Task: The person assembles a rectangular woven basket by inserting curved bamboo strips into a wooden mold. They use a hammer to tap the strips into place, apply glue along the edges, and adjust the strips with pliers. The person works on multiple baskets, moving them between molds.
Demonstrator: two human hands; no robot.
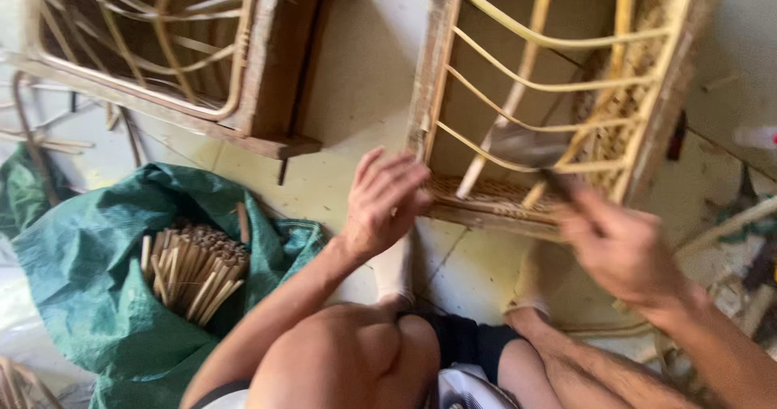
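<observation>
- The right hand is smeared by motion blur; the dark tool it holds is perhaps a hammer.
- The rattan frame runs off the top edge.
- A second frame is cropped at the top left.
- The green sack hides the lower ends of the bamboo sticks.

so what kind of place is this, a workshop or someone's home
Most likely a small cane furniture workshop, worked on the floor. An unfinished rattan frame stands in front of the person, a second one sits to the left, and a green sack holds a bundle of cut cane sticks.
</observation>
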